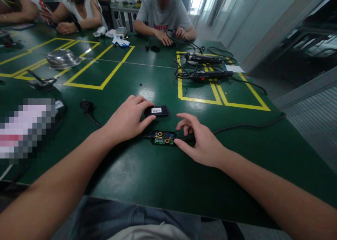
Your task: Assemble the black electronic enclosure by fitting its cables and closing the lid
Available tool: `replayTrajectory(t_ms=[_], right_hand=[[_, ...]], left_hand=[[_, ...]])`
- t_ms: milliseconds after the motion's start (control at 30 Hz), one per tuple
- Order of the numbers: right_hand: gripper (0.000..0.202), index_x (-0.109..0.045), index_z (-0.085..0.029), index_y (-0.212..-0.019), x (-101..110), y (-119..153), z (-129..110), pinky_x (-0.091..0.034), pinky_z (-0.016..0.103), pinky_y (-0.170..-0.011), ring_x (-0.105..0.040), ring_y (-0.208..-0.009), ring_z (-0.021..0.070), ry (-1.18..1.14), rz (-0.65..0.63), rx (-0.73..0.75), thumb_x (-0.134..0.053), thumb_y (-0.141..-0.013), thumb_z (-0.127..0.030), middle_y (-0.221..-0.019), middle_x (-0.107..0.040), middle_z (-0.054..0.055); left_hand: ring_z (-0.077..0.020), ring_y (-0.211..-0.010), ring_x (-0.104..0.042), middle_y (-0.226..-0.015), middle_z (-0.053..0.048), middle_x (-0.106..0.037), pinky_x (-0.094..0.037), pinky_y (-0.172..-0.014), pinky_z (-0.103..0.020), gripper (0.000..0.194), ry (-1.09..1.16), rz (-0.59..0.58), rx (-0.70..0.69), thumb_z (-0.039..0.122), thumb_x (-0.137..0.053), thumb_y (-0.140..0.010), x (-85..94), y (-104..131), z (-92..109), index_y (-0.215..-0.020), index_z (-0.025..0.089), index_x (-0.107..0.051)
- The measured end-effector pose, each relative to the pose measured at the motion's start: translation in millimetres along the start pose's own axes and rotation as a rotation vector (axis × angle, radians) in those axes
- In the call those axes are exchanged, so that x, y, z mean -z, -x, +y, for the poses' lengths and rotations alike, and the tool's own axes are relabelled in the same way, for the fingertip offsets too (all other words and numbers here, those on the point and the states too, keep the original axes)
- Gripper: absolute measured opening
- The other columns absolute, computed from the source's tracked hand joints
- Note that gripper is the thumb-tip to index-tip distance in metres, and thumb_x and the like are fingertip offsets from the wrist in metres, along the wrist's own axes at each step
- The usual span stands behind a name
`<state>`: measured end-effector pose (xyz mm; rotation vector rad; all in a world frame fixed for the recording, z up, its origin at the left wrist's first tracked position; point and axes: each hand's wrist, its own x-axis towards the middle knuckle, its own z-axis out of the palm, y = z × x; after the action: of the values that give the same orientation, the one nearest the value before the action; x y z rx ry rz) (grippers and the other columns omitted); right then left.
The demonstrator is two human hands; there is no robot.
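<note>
1. Spanning the whole view, the green table (147,183) carries yellow-taped bays; one bay holds two corded power tools (207,67).
2. Left hand (126,120) pinches the black cover (157,111) between thumb and fingers, lifted off to one side.
3. Right hand (201,141), fingers apart and gripping nothing, steadies the open adapter base (163,138), which holds an exposed circuit board.
</note>
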<state>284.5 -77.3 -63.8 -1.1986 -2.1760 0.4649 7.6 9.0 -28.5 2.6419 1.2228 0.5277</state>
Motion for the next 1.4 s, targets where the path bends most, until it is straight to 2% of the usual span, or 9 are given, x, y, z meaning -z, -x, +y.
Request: replayTrajectory(t_ms=[200,300,367,433,500,600,900,1167,1400], right_hand=[[0.027,-0.059,-0.023,-0.122,4,-4,-5,-0.055,0.04,-0.078,-0.066,-0.083,0.0231,0.065,-0.03,0.077,-0.069,-0.097,-0.027,-0.105,-0.073,0.008],[0.017,-0.059,-0.023,-0.11,5,-5,-7,-0.051,0.038,-0.074,-0.063,-0.079,0.0219,0.074,-0.027,0.079,-0.068,-0.096,-0.024,-0.095,-0.07,0.006],[0.014,-0.058,-0.023,-0.106,5,-5,-7,-0.048,0.036,-0.072,-0.061,-0.078,0.0215,0.085,-0.037,0.082,-0.067,-0.095,-0.022,-0.092,-0.068,0.005],[0.013,-0.058,-0.023,-0.103,6,-5,-6,-0.045,0.036,-0.072,-0.061,-0.078,0.0215,0.095,-0.052,0.091,-0.067,-0.094,-0.02,-0.089,-0.068,0.004],[0.012,-0.058,-0.024,-0.101,6,-4,-5,-0.044,0.036,-0.073,-0.061,-0.078,0.0216,0.097,-0.065,0.106,-0.067,-0.094,-0.019,-0.088,-0.068,0.004],[0.01,-0.058,-0.024,-0.099,6,-4,-5,-0.042,0.036,-0.074,-0.061,-0.077,0.0206,0.086,-0.078,0.118,-0.065,-0.096,-0.019,-0.087,-0.068,0.003],[0.008,-0.059,-0.024,-0.098,6,-3,-5,-0.04,0.034,-0.072,-0.059,-0.073,0.0186,0.088,-0.047,0.161,-0.067,-0.098,-0.021,-0.086,-0.068,0.001],[0.007,-0.058,-0.024,-0.098,8,-4,-6,-0.041,0.036,-0.072,-0.059,-0.073,0.0194,0.058,-0.01,0.193,-0.061,-0.101,-0.018,-0.087,-0.069,0.002],[0.012,-0.055,-0.024,-0.094,7,-3,-3,-0.043,0.035,-0.073,-0.058,-0.072,0.019,0.045,-0.015,0.167,-0.06,-0.1,-0.015,-0.085,-0.068,0.002]], left_hand=[[-0.0378,-0.119,-0.061,-0.131,-0.02,-0.071,-0.054,-0.109,-0.058,0.048,-0.11,-0.077,0.087,0.042,-0.059,-0.106,-11.8,-4,-14,-0.142,0.013,-0.073],[-0.0379,-0.12,-0.061,-0.135,-0.02,-0.069,-0.054,-0.108,-0.058,0.053,-0.118,-0.033,0.077,0.043,-0.065,-0.102,-6.9,-1,-10,-0.147,0.014,-0.068],[-0.0332,-0.112,-0.064,-0.128,-0.015,-0.07,-0.054,-0.102,-0.05,0.051,-0.049,-0.016,0.047,0.043,-0.071,-0.097,0.2,2,-3,-0.14,0.018,-0.068],[-0.0247,-0.091,-0.066,-0.106,-0.007,-0.071,-0.053,-0.085,-0.038,0.035,0.115,-0.139,-0.001,0.046,-0.071,-0.096,7.9,5,5,-0.119,0.019,-0.07],[-0.0195,-0.077,-0.063,-0.089,-0.001,-0.068,-0.046,-0.072,-0.031,0.026,0.254,-0.372,-0.037,0.046,-0.071,-0.098,14.3,8,12,-0.102,0.021,-0.067],[-0.0162,-0.069,-0.059,-0.08,0.004,-0.066,-0.037,-0.065,-0.029,0.018,0.271,-0.484,-0.019,0.038,-0.072,-0.097,19.6,11,19,-0.096,0.023,-0.063],[-0.0143,-0.061,-0.054,-0.07,0.007,-0.062,-0.033,-0.062,-0.028,0.021,0.298,-0.562,0.039,0.038,-0.072,-0.101,21.0,9,22,-0.092,0.024,-0.06],[-0.0143,-0.06,-0.053,-0.068,0.005,-0.062,-0.036,-0.059,-0.027,0.025,0.385,-0.551,0.057,0.045,-0.066,-0.1,24.8,11,21,-0.09,0.023,-0.061],[-0.0146,-0.059,-0.057,-0.07,0.004,-0.065,-0.041,-0.06,-0.027,0.013,0.389,-0.554,0.063,0.034,-0.064,-0.095,32.3,11,22,-0.092,0.022,-0.067]])
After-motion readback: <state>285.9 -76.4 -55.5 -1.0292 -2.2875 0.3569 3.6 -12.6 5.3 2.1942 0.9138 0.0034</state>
